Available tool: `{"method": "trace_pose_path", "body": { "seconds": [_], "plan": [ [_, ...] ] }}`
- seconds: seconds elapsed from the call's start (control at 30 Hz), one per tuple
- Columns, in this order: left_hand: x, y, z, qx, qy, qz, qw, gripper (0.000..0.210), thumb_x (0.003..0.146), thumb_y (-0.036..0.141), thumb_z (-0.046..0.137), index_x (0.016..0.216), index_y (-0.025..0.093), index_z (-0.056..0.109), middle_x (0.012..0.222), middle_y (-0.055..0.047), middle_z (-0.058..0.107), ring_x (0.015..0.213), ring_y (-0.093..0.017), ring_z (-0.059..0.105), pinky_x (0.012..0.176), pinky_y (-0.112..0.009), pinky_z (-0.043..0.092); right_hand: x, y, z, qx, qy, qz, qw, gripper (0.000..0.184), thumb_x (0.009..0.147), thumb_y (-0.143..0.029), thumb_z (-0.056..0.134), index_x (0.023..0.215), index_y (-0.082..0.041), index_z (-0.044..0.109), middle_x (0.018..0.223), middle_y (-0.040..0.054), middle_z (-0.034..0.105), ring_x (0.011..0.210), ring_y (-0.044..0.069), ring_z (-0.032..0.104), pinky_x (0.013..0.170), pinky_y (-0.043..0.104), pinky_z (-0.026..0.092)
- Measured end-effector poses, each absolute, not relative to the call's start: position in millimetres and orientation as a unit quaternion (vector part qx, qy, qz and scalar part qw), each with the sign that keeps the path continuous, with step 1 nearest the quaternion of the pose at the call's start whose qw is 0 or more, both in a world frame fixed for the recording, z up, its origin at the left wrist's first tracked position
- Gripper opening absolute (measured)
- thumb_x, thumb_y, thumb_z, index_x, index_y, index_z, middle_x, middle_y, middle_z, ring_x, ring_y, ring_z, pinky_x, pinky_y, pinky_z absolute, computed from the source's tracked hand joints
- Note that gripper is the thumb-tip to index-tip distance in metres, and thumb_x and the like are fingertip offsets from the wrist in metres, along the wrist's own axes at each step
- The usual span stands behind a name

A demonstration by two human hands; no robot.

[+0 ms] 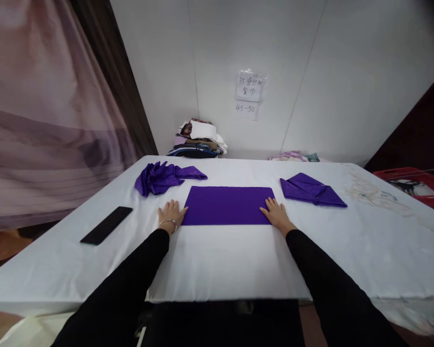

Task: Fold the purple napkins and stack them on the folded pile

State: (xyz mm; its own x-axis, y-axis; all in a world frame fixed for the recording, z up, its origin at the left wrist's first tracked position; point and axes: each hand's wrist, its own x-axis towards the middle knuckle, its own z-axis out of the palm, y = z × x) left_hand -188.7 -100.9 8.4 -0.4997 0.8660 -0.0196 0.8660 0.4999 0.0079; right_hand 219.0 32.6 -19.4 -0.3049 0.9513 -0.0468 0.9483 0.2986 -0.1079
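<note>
A purple napkin [228, 207], folded into a flat rectangle, lies in front of me on the white tablecloth [231, 265]. At its left edge my left hand [172, 213] rests flat, fingers spread, with a bracelet [169, 222] on the wrist. My right hand [278, 215] lies open on the napkin's right edge. Neither hand grips anything. Beyond my left hand sits a crumpled, pleated purple napkin [159, 179]. Another purple napkin [313, 190], folded into a pointed shape, lies to the right of my right hand.
A black flat rectangular object [106, 225] lies on the table's left side. Against the wall stands a pile of folded cloths [198, 140]. Pale cords or threads [378, 195] spread over the right side. A red basket [415, 185] stands beyond the right edge.
</note>
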Motion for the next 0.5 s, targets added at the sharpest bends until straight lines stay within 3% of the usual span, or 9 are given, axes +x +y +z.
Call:
{"method": "trace_pose_path", "body": {
  "seconds": [0.17,0.33,0.5],
  "plan": [
    [-128.0,-91.2,9.2,0.584,0.811,0.020,-0.014,0.066,0.091,0.053,0.021,0.143,0.014,0.032,0.153,-0.010,0.022,0.141,-0.027,0.016,0.112,-0.051,0.013,177.0,16.2,0.6,-0.588,-0.806,0.066,0.018,0.072,0.092,-0.059,0.019,0.144,-0.011,0.028,0.154,0.0143,0.017,0.141,0.030,0.007,0.109,0.056,0.005],
    [-68.8,-73.8,0.8,0.660,0.751,0.012,0.023,0.064,0.091,0.050,0.025,0.144,0.015,0.029,0.154,-0.008,0.021,0.141,-0.025,0.014,0.113,-0.051,0.011,99.9,-21.0,2.9,-0.435,-0.890,0.108,0.082,0.074,0.090,-0.064,0.019,0.146,-0.016,0.025,0.153,0.0111,0.019,0.142,0.025,0.009,0.111,0.053,0.004],
    [-111.2,-73.7,-5.6,0.621,0.782,0.014,0.047,0.067,0.089,0.051,0.028,0.145,0.012,0.027,0.154,-0.010,0.019,0.142,-0.028,0.013,0.111,-0.053,0.014,119.3,-16.1,-5.8,-0.459,-0.876,0.132,0.068,0.071,0.090,-0.064,0.018,0.145,-0.020,0.026,0.154,0.0077,0.019,0.142,0.025,0.009,0.111,0.052,0.005]
  ]
}}
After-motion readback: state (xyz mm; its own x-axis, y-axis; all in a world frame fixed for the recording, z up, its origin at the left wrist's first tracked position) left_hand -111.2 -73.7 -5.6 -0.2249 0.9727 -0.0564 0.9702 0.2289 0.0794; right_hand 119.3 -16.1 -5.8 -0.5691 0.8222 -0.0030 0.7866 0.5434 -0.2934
